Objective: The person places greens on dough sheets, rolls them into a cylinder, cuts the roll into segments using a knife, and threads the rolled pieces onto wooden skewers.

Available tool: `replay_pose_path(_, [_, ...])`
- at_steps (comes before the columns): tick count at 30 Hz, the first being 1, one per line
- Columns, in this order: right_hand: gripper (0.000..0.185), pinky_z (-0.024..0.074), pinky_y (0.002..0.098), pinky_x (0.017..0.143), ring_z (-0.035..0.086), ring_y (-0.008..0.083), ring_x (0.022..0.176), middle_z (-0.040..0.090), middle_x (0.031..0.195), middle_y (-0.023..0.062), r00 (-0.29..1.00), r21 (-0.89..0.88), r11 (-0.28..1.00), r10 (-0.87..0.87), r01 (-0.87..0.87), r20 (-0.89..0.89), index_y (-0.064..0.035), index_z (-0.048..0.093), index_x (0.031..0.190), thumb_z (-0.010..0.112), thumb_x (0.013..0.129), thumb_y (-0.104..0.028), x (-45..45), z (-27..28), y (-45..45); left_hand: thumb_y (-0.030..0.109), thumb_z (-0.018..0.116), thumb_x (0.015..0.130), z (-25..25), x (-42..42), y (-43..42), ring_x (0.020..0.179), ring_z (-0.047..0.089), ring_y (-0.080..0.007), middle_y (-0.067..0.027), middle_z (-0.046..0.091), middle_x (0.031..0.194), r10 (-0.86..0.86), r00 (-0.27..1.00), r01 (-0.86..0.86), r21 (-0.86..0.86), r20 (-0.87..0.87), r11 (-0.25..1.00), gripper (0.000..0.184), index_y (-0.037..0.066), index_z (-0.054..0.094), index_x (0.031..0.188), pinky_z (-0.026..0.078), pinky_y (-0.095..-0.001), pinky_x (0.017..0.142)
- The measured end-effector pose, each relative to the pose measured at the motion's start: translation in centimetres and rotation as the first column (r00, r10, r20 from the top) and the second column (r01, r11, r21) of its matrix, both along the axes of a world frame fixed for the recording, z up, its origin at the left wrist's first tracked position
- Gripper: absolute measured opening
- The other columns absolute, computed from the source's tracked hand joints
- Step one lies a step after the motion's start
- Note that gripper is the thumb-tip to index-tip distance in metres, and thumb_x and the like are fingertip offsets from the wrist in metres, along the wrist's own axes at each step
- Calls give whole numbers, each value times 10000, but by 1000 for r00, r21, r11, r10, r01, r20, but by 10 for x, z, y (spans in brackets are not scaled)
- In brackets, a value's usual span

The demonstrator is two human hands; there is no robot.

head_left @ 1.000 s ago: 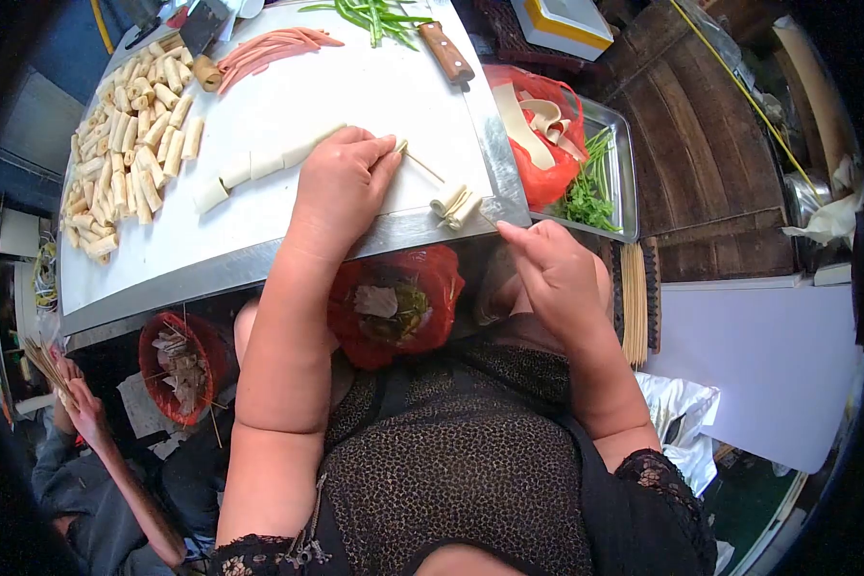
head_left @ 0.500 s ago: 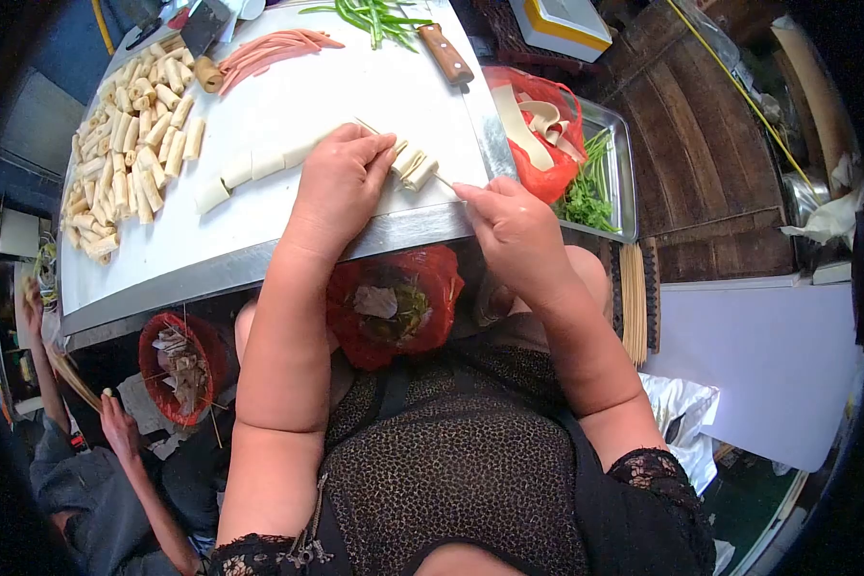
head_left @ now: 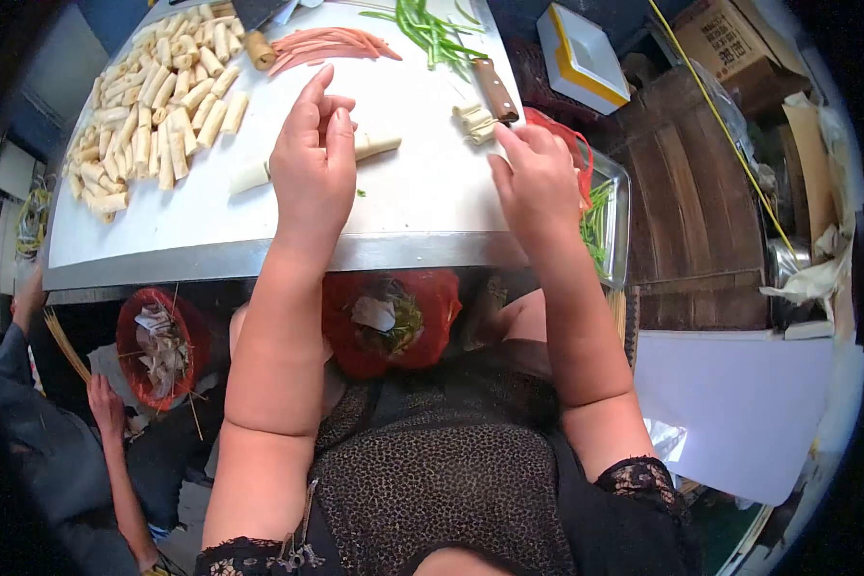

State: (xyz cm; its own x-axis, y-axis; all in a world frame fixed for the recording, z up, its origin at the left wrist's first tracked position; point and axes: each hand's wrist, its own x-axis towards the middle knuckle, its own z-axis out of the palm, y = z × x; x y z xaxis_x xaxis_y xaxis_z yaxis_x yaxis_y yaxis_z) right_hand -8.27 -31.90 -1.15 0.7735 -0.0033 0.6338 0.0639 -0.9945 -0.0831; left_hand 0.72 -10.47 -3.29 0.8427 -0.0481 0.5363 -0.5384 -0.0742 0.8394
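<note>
My left hand (head_left: 315, 154) is over the white table board (head_left: 413, 202), its fingers apart and nothing in them. Beneath and beside it lies a row of pale rolls (head_left: 379, 145), partly hidden by the hand. My right hand (head_left: 544, 182) is at the right edge of the board, thumb and forefinger apart. Its forefinger is close to a small group of pale rolls (head_left: 474, 123); whether they touch is unclear. That group lies just left of the knife's wooden handle (head_left: 494, 90). No skewer can be made out there.
Many cut rolls (head_left: 154, 110) are piled at left. Pink strips (head_left: 331, 45) and green strips (head_left: 427, 34) lie at the back. A red bag (head_left: 394, 322) and red bin (head_left: 163, 348) are below the edge. Another person's hand (head_left: 106, 403) is at lower left, near thin sticks.
The skewered rolls have moved from between my hands to beside the knife handle. My left hand has let go and opened; my right hand has moved up and right and opened. The view has shifted.
</note>
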Motion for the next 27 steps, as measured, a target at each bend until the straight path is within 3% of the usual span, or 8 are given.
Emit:
replay_pose_path(4, [300, 485, 420, 945, 608, 341, 1046, 678, 1091, 140, 911, 232, 912, 379, -338, -163, -56, 708, 1078, 734, 798, -162, 58, 1, 32, 21, 526, 981, 1, 4, 5, 838, 594, -83, -53, 659, 1006, -6, 1000, 6, -29, -18, 1000, 400, 4, 517, 1381, 510, -243, 785])
replay_pose_path(7, [305, 473, 418, 977, 592, 343, 1107, 680, 1138, 155, 864, 93, 889, 458, -448, -208, -52, 725, 1069, 743, 799, -191, 84, -10, 40, 13, 521, 979, -2, 5, 7, 819, 596, -85, -55, 665, 1007, 13, 1000, -14, 51, 18, 999, 395, 7, 526, 1373, 513, -238, 773])
replay_pose_path(12, [218, 466, 412, 987, 590, 326, 1115, 689, 1125, 143, 844, 147, 877, 480, -457, -238, -58, 759, 946, 753, 786, -206, 95, -7, 29, 11, 536, 971, -3, 5, 10, 831, 604, -83, -55, 669, 998, 21, 1000, -22, 28, 19, 999, 392, 11, 537, 1363, 518, -241, 769])
replay_pose_path(15, [244, 481, 407, 948, 609, 295, 1069, 699, 1091, 106, 964, 97, 963, 258, -252, -59, -65, 755, 940, 778, 746, -212, 97, 5, 15, 5, 548, 963, -4, 4, 8, 835, 613, -89, -56, 670, 1000, 1, 1000, -2, 31, 27, 1000, 397, 23, 544, 1360, 522, -245, 772])
replay_pose_path(18, [242, 453, 417, 983, 598, 317, 1103, 678, 1137, 147, 932, 6, 951, 305, -310, -195, -72, 743, 978, 774, 780, -208, 86, -10, 2, 1, 559, 956, -6, 1, 5, 824, 620, -99, -63, 672, 996, -15, 1000, 14, 92, 5, 996, 384, 39, 571, 1338, 526, -250, 767])
replay_pose_path(24, [225, 484, 404, 975, 601, 294, 1170, 692, 1154, 93, 934, -81, 932, 347, -354, -85, -99, 724, 958, 765, 749, -171, 27, -13, 18, 7, 585, 948, -6, -7, 1, 801, 619, -102, -68, 673, 966, -72, 997, 63, 216, 35, 974, 321, 33, 627, 1265, 523, -255, 732])
replay_pose_path(26, [158, 497, 406, 960, 620, 295, 1141, 693, 1149, 89, 882, 17, 889, 456, -457, -122, -93, 717, 943, 700, 793, -141, 15, -20, 16, 35, 624, 901, -4, -11, -2, 845, 664, -299, -157, 670, 941, -122, 991, 103, 268, 55, 958, 275, 41, 666, 1173, 536, -369, 767])
replay_pose_path(27, [140, 507, 394, 948, 641, 280, 1101, 697, 1131, 79, 881, 36, 886, 463, -462, -93, -87, 709, 924, 637, 807, -112, 9, -22, 20, 35, 624, 901, -2, -13, -2, 845, 664, -299, -157, 670, 941, -125, 990, 104, 275, 60, 956, 275, 41, 666, 1173, 536, -369, 767])
